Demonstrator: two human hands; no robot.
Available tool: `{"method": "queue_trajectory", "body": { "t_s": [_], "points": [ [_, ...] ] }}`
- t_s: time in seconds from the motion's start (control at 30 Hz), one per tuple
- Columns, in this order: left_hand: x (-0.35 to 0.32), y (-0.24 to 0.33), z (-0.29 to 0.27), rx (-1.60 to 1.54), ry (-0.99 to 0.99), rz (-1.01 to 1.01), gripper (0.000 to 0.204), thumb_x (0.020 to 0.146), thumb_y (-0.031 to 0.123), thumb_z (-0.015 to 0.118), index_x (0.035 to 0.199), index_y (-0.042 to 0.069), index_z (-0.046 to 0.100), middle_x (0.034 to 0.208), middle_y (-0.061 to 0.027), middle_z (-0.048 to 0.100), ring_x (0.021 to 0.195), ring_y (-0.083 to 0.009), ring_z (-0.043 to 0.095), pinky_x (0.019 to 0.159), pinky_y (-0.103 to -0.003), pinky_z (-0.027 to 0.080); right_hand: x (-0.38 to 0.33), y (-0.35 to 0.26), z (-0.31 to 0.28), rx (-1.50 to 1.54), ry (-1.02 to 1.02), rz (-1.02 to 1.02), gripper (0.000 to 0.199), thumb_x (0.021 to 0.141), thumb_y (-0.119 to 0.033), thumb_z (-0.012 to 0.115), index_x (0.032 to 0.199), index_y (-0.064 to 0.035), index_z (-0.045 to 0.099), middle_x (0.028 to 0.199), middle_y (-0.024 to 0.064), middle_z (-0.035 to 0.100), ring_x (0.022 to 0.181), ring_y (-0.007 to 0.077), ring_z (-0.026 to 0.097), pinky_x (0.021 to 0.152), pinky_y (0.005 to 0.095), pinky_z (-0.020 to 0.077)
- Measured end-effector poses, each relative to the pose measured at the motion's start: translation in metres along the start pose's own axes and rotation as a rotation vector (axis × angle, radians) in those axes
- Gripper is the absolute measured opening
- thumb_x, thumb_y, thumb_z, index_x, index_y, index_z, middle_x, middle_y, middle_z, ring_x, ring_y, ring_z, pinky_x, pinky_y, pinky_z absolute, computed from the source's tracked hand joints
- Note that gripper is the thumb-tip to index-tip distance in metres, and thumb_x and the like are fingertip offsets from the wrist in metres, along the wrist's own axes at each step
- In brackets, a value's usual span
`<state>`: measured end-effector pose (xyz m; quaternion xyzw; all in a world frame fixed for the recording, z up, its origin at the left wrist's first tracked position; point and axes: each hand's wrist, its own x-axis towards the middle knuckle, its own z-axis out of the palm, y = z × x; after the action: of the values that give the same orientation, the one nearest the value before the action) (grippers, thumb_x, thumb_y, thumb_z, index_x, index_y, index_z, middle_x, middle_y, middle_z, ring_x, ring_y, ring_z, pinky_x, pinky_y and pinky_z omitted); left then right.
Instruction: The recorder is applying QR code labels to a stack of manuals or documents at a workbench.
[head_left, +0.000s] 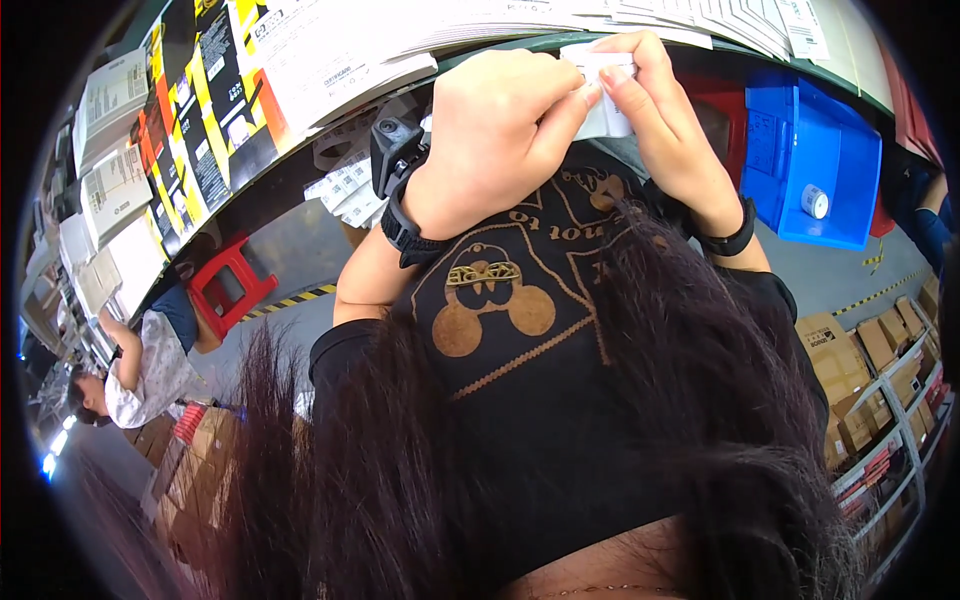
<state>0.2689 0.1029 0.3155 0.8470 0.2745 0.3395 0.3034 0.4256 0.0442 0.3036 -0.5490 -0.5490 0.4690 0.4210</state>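
Note:
Both my hands are close together at the table's edge, over a small white folded paper [610, 118]. My left hand [495, 135] is closed, its thumb and forefinger pinching at the paper's left side. Curled round the paper's right side, my right hand [668, 125] presses its thumb on the front and keeps its fingers behind. My left knuckles hide part of the paper, so I cannot tell its full shape. A black strap with a small camera-like device [395, 150] sits at my left wrist, and a black band [733, 230] circles my right wrist.
Stacks of white printed sheets [370, 85] and black-and-yellow printed boxes [215, 110] cover the table. A blue bin [850, 170] at the right holds a small white roll [815, 202]. A red stool [228, 282] stands at left, near another person [150, 370]. Cartons [845, 365] fill shelves at right.

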Motion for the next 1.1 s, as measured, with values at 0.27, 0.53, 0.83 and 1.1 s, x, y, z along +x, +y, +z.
{"method": "queue_trajectory", "body": {
  "t_s": [0.27,0.53,0.83,1.1],
  "points": [
    [-0.002,0.004,-0.006,0.008,-0.019,0.102,0.008,0.075,0.008,0.061,0.073,0.000,0.059,0.061,-0.0089,0.054,0.054,-0.0198,0.052,0.051,-0.025,0.040,-0.001,0.013,-0.005,0.154,-0.046,0.145,0.018,0.091,-0.019,0.037,0.101,-0.0049,0.042,0.083,0.0001,0.045,0.074,0.0045,0.039,0.065,0.0176,0.0320],
    [-0.001,0.004,-0.005,-0.284,-0.133,-0.313,0.015,0.074,0.015,0.062,0.070,0.001,0.058,0.057,-0.0088,0.053,0.049,-0.0152,0.050,0.048,-0.025,0.040,-0.001,0.009,-0.005,0.064,0.070,0.039,0.017,0.091,-0.020,0.037,0.100,-0.0059,0.042,0.082,-0.0019,0.043,0.070,0.0033,0.036,0.064,0.0170,0.0300],
    [0.003,0.000,-0.012,-0.427,-0.132,-0.454,0.017,0.077,0.015,0.061,0.073,-0.002,0.057,0.056,-0.0058,0.051,0.053,-0.0063,0.044,0.050,-0.023,0.038,-0.006,0.007,-0.045,0.102,0.236,0.061,0.022,0.091,-0.021,0.038,0.108,-0.0073,0.040,0.082,0.0010,0.049,0.066,0.0049,0.044,0.056,0.0176,0.0353],
    [-0.017,-0.007,-0.027,-0.517,-0.243,-0.552,0.020,0.077,0.013,0.059,0.085,-0.006,0.058,0.070,-0.0094,0.059,0.064,-0.0088,0.053,0.060,-0.022,0.042,-0.029,-0.009,-0.180,-0.148,0.696,-0.003,0.028,0.091,-0.022,0.040,0.113,-0.0051,0.036,0.087,0.0049,0.052,0.063,0.0097,0.049,0.059,0.0211,0.0411]
  ]
}}
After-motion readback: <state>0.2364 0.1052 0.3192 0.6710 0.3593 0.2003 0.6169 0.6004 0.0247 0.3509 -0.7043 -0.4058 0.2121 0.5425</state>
